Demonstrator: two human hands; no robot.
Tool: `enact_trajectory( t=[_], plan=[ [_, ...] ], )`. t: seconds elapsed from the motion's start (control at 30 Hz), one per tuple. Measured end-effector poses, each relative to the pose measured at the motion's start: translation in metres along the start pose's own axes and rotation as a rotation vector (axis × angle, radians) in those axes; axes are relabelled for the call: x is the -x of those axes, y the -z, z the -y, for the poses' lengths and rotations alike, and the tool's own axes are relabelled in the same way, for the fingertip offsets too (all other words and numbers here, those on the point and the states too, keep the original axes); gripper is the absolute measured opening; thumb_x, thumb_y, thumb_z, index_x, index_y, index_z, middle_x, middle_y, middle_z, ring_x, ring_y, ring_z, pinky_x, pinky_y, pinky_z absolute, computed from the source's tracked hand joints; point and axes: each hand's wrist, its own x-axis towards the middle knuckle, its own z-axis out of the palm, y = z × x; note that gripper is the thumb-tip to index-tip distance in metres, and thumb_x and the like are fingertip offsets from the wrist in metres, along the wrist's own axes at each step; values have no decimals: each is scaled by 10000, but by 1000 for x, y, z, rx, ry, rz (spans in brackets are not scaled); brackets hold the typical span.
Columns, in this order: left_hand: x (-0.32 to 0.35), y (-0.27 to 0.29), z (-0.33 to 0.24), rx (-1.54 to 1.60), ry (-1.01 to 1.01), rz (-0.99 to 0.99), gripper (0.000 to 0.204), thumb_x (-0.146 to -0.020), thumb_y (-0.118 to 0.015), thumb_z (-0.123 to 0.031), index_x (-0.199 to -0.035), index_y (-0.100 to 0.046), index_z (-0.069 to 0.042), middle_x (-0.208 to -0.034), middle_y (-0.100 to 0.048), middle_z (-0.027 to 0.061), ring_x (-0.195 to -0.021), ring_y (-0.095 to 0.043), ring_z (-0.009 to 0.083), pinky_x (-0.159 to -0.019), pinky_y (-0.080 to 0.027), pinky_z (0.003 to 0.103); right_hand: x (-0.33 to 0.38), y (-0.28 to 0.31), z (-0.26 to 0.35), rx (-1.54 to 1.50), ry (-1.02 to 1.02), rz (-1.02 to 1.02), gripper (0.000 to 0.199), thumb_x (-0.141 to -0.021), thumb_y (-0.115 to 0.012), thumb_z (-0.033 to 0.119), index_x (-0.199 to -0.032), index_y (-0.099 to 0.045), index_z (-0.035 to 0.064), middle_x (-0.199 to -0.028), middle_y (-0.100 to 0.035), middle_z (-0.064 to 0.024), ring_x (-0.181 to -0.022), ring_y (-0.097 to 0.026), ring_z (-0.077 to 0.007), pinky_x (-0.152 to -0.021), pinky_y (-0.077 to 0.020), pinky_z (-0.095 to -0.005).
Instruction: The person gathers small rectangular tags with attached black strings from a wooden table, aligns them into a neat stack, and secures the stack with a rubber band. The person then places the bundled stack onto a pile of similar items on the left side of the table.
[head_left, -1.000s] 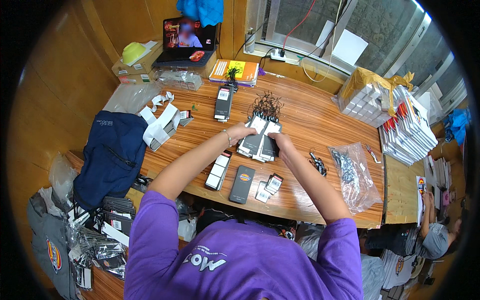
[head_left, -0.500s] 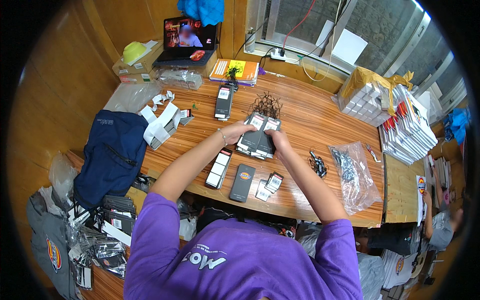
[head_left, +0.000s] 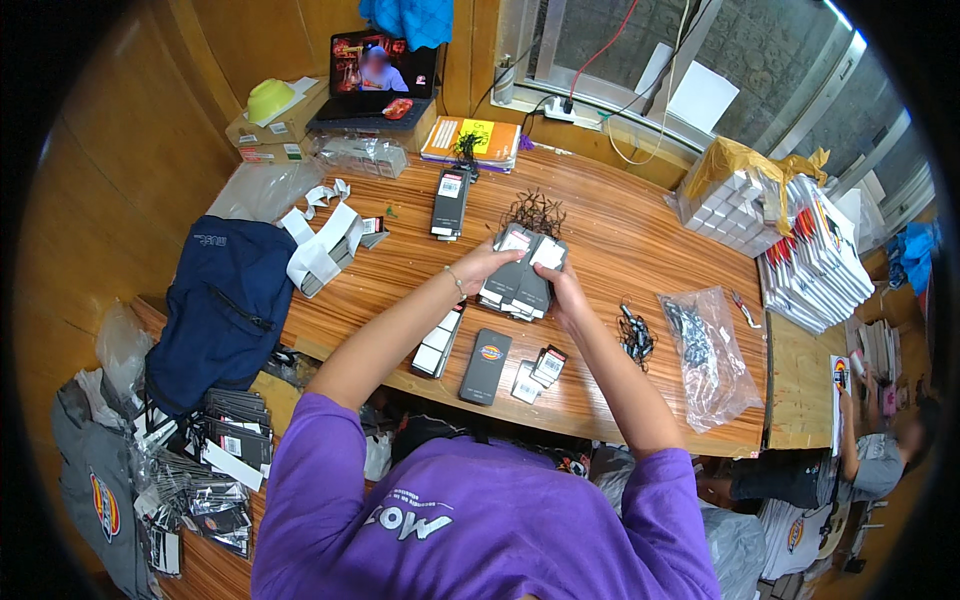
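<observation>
Two side-by-side stacks of dark grey hang tags (head_left: 518,288) with white stickers and black strings (head_left: 533,212) are between my hands over the middle of the table. My left hand (head_left: 484,264) grips the left stack, thumb on top. My right hand (head_left: 563,284) clasps the right stack, its thumb pressing near the white sticker. Most fingers are hidden beneath or beside the tags. Closer to me lie a stack of white-stickered tags (head_left: 436,345), a dark tag with a logo (head_left: 486,367), and small barcode tags (head_left: 541,373). Farther off is another tag stack (head_left: 449,204).
A laptop (head_left: 380,80) and notebooks (head_left: 470,143) stand at the back. Right are black strings (head_left: 635,336), a plastic bag (head_left: 712,370), snips (head_left: 745,309) and a box of white packs (head_left: 735,195). A blue bag (head_left: 225,310) lies left. Another person's hand (head_left: 847,403) shows far right.
My hands, still around the tag stacks, have shifted very slightly right. My thumbs have moved a little on the tags. At far right, the other person has shifted.
</observation>
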Motion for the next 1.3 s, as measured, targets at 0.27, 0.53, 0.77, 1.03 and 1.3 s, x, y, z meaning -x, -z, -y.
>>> enact_trajectory(
  t=[0.27, 0.53, 0.77, 1.03, 1.3],
  plan=[
    [2, -5, 0, 135, 10, 58, 504, -833, -622, -168, -1240, -358, -33, -1094, -543, 115, -984, -574, 183, -791, -523, 311, 11, 9, 17, -16, -76, -39, 418, -850, -556, 138, -1228, -384, 91, -1105, -542, -107, -975, -561, -205, -762, -511, -340],
    [1, -8, -4, 200, 69, 142, 400, -857, -584, -157, -1200, -415, -41, -1068, -574, 104, -945, -600, 184, -771, -537, 324, 11, 29, 6, -128, 37, -77, 359, -874, -524, 127, -1210, -406, 77, -1104, -551, -99, -967, -569, -195, -767, -511, -337],
    [-2, -10, 1, 288, 66, 152, 288, -894, -523, -197, -1124, -499, -26, -1029, -604, 99, -928, -610, 184, -782, -533, 321, 16, 29, 19, -102, 105, -122, 325, -881, -508, 122, -1188, -434, 46, -1095, -563, -103, -977, -569, -214, -814, -498, -362],
    [-10, -17, 3, 434, 10, -10, 267, -912, -487, -233, -1083, -527, -33, -1010, -610, 97, -917, -607, 201, -804, -516, 353, -5, 75, 36, -517, -107, -84, 303, -916, -424, 183, -1153, -480, 4, -1122, -565, -169, -1046, -549, -307, -890, -456, -468],
    [-9, -1, 3, 610, -80, -48, 287, -874, -531, -292, -1048, -553, -64, -976, -619, 92, -893, -611, 212, -798, -516, 377, 2, 98, 75, -520, -76, 84, 359, -885, -450, 169, -1186, -465, -26, -1160, -549, -196, -1061, -537, -316, -953, -402, -449]
  ],
)
